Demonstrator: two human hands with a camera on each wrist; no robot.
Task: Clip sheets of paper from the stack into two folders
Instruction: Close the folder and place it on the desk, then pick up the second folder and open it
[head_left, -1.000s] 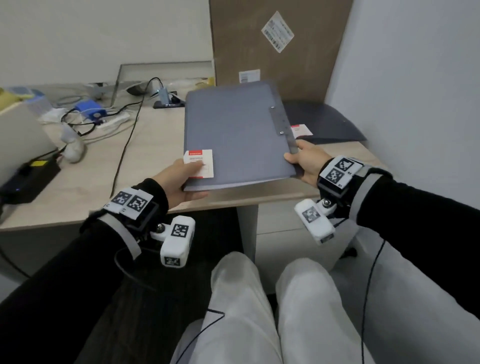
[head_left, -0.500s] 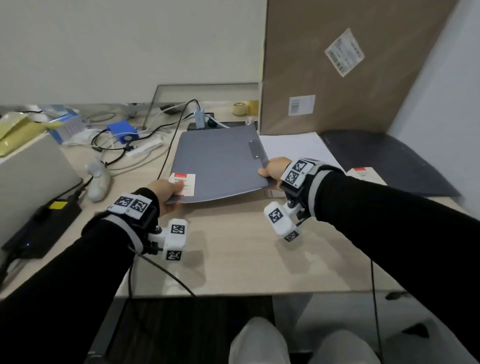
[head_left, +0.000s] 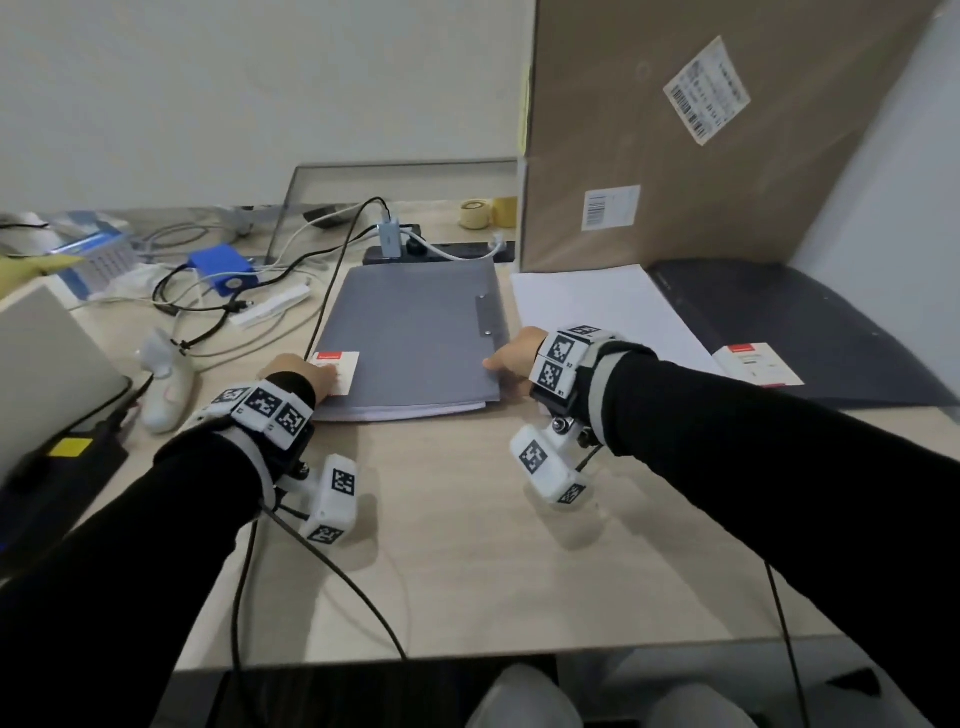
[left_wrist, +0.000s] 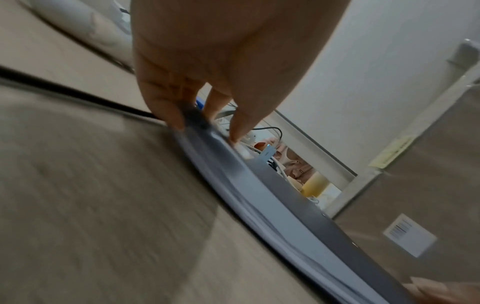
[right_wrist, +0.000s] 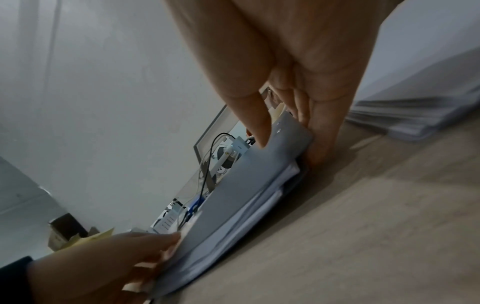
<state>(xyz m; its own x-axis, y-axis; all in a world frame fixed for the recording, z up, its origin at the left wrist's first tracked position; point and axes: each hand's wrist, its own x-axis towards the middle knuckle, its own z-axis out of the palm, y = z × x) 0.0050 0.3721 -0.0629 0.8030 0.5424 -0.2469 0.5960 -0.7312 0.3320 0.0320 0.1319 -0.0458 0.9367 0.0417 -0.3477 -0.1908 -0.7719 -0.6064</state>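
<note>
A closed grey folder (head_left: 415, 338) with white sheets inside lies on the desk (head_left: 467, 561). My left hand (head_left: 304, 376) pinches its near left corner by the red-and-white label (head_left: 337, 371), thumb on top, fingers under the edge (left_wrist: 197, 123). My right hand (head_left: 511, 358) pinches the near right corner (right_wrist: 293, 135), below the metal clip (head_left: 485, 317). White sheets (right_wrist: 249, 209) show between the covers. The paper stack (head_left: 597, 312) lies just right of it, and a dark folder (head_left: 800, 332) with its own label lies further right.
A tall cardboard box (head_left: 701, 130) stands behind the paper stack. Cables, a blue device (head_left: 223, 267) and a power strip (head_left: 441, 252) crowd the back left. A laptop (head_left: 47, 374) sits at the left edge, a white object (head_left: 166, 384) beside it.
The grey folder, held up over the desk edge a second ago, has been carried forward and lowered flat onto the desk beside the paper stack. Both hands still hold its near corners.
</note>
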